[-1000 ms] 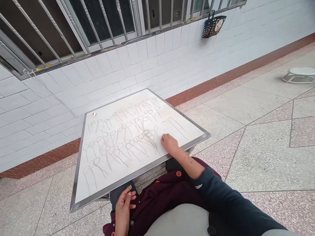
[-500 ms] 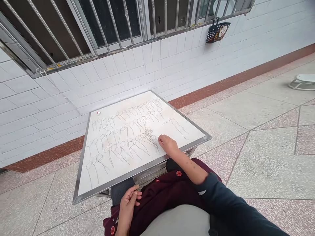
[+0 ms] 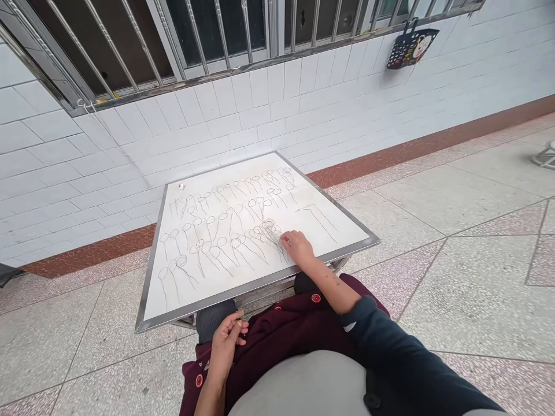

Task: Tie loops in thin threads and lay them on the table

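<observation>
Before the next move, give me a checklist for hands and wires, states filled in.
1. Right hand beside the wire cluster: ok.
2. Wire between the right fingertips: cannot tell, too fine to see.
3. Left hand off the white tabletop: ok, it is over the lap.
4. Left hand empty: cannot tell, a tan patch shows at its fingertips.
5. Clustered wires separated: not ok, they overlap.
6. Long bent wires apart from the cluster: ok, they lie on the right hand's far side from it.

stool (image 3: pixel 546 156) cropped at right, window (image 3: pixel 234 29) cropped above
</observation>
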`<control>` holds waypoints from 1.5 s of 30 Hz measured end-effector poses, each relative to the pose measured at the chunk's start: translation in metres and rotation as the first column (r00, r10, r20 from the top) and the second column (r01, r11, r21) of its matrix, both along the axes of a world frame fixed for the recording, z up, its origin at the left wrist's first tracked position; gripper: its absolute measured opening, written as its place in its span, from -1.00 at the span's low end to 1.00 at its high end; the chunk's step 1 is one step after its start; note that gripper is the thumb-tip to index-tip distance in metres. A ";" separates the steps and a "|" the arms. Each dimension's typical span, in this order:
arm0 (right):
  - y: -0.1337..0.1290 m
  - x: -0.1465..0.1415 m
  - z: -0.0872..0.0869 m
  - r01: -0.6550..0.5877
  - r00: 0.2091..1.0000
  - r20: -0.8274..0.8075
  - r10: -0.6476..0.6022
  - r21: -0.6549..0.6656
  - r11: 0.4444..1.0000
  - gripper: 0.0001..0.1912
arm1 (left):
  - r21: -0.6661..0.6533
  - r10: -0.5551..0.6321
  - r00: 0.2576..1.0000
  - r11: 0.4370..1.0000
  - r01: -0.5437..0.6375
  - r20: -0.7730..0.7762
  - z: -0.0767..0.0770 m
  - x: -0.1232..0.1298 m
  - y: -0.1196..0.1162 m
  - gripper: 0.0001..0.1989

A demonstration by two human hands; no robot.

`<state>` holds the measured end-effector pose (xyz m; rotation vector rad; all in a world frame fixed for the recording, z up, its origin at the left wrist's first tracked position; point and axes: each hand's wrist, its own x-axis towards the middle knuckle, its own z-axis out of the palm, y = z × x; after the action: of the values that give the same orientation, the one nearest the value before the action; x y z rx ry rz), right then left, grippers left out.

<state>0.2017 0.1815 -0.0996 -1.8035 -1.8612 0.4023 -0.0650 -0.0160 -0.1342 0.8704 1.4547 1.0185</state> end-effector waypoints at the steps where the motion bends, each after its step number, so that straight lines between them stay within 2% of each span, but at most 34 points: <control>1: 0.004 -0.001 0.002 0.009 1.000 0.002 -0.009 -0.015 1.000 -0.85 | -0.001 -0.002 1.000 1.000 0.002 0.003 0.000 0.000 0.000 -0.46; 5: 0.025 -0.006 0.010 0.073 0.997 0.012 -0.072 -0.085 0.994 -0.76 | -0.005 -0.004 1.000 1.000 0.004 0.019 -0.003 -0.001 0.001 -0.44; 10: 0.042 -0.004 0.007 0.145 0.989 0.022 -0.144 -0.173 0.974 -0.68 | -0.004 -0.008 0.999 1.000 0.008 0.038 -0.004 -0.003 0.000 -0.45; 22: 0.073 0.006 0.003 0.119 0.990 -0.050 -0.133 -0.213 0.970 -0.70 | -0.020 -0.016 0.999 1.000 0.017 0.046 -0.005 -0.003 0.002 -0.45; 27: 0.075 0.009 0.001 0.119 0.974 -0.167 -0.156 -0.212 0.970 -0.68 | -0.025 -0.018 0.999 1.000 0.019 0.037 -0.006 -0.003 0.003 -0.44; 32: 0.065 0.016 0.010 0.074 0.899 -0.418 -0.132 -0.151 0.986 -0.84 | -0.017 -0.040 0.999 0.999 0.040 0.010 -0.001 0.000 0.004 -0.46; 35: 0.055 0.017 0.023 0.038 0.819 -0.570 -0.068 -0.063 0.997 -0.85 | -0.007 -0.069 0.998 0.998 0.069 -0.007 0.008 0.005 0.002 -0.48; 38: 0.042 0.015 0.040 0.021 0.744 -0.668 0.011 0.040 0.999 -0.81 | 0.011 -0.113 0.993 0.993 0.113 -0.013 0.024 0.010 0.000 -0.51; 42: 0.021 0.009 0.070 0.041 0.687 -0.720 0.094 0.167 0.985 -0.81 | 0.106 -0.181 0.982 0.977 0.186 -0.056 0.055 0.011 0.007 -0.56; 45: 0.001 0.001 0.094 0.040 0.680 -0.717 0.153 0.245 0.969 -0.84 | 0.197 -0.149 0.984 0.966 0.166 -0.097 0.085 0.014 0.026 -0.58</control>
<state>0.2026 0.1820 -0.0056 -1.1490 -1.3064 0.7588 -0.0511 0.0096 -0.0494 1.1702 1.3396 1.0348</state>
